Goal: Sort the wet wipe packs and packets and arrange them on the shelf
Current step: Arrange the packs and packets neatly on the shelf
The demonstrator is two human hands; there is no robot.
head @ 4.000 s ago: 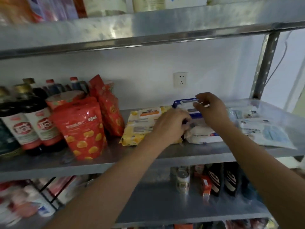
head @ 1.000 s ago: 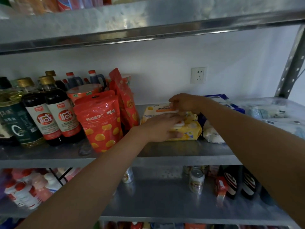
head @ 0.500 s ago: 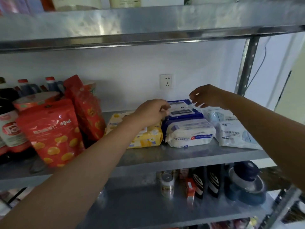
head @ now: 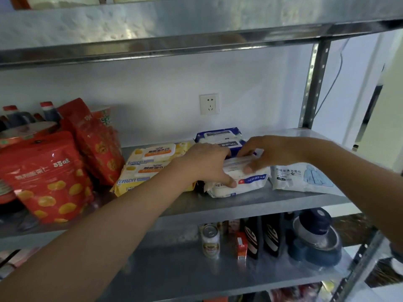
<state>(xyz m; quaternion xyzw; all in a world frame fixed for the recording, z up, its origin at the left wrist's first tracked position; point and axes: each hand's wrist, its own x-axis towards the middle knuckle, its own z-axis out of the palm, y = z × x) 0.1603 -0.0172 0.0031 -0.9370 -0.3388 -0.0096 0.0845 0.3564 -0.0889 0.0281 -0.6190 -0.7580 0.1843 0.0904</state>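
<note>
Left hand (head: 207,164) and right hand (head: 269,153) grip the white wipe pack (head: 248,182), between yellow packs (head: 148,164) and a flat packet (head: 303,177); blue pack (head: 218,135) behind.

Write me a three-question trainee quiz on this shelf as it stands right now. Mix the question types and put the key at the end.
1. True or false: the left hand and the right hand both hold the white wipe pack.
2. What lies just right of the white wipe pack? A) a red snack bag B) the flat packet with a jacket picture C) a drink can
3. Fill in: the blue wipe pack lies ___ the white wipe pack.
Key: 1 true; 2 B; 3 behind.
</note>
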